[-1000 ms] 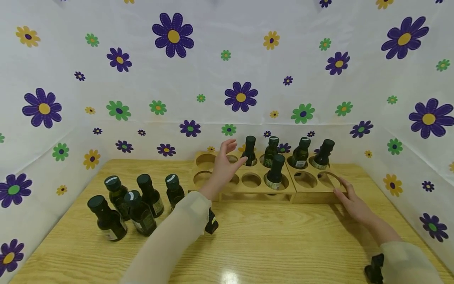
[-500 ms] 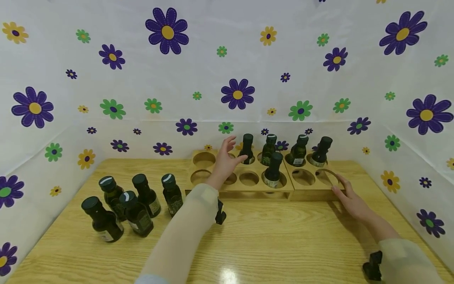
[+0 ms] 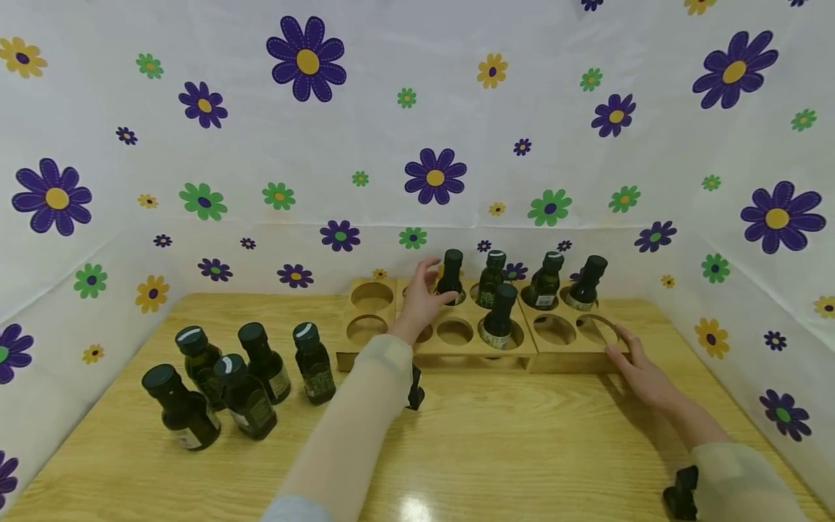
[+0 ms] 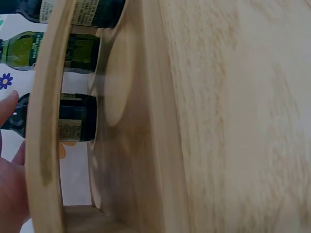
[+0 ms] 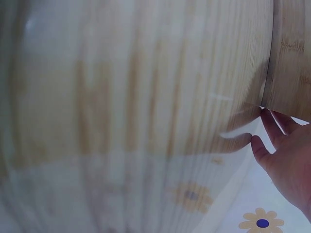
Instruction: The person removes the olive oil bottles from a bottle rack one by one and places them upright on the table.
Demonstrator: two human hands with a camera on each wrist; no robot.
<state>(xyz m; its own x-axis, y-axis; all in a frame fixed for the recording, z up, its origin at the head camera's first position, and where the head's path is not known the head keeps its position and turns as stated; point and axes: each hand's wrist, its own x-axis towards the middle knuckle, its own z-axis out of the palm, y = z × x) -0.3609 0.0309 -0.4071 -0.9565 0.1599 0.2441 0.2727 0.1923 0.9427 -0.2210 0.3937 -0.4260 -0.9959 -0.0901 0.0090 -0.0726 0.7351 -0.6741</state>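
A: So, head view first. What's in the wooden rack [image 3: 567, 362]?
B: Five dark bottles, four along the back row and a front-row bottle [image 3: 499, 317] near the middle. Other holes in front are bare. Five loose bottles [image 3: 251, 402] stand on the table [image 3: 509, 442], off to the left.

A: And the hands?
B: Left hand [image 3: 417, 310] reaches forward over the rack, fingers loosely bent and wide of the thumb, right by the leftmost racked bottle [image 3: 450, 277]. That bottle's upright in its back-row hole. Can't tell if skin's touching glass. Right hand [image 3: 647, 373] is at the rack's right end, thumb on the near corner.

A: Left wrist cam?
B: Everything's sideways there. Three bottles show seated in the rack, bases down inside, and a fingertip is up near the closest one's neck. Most of that hand is cut off.

A: Right wrist?
B: Fingertips up against the rack's corner, fairly straight, thumb a bit apart. Yellow flower [image 5: 262, 223] on the cloth below.
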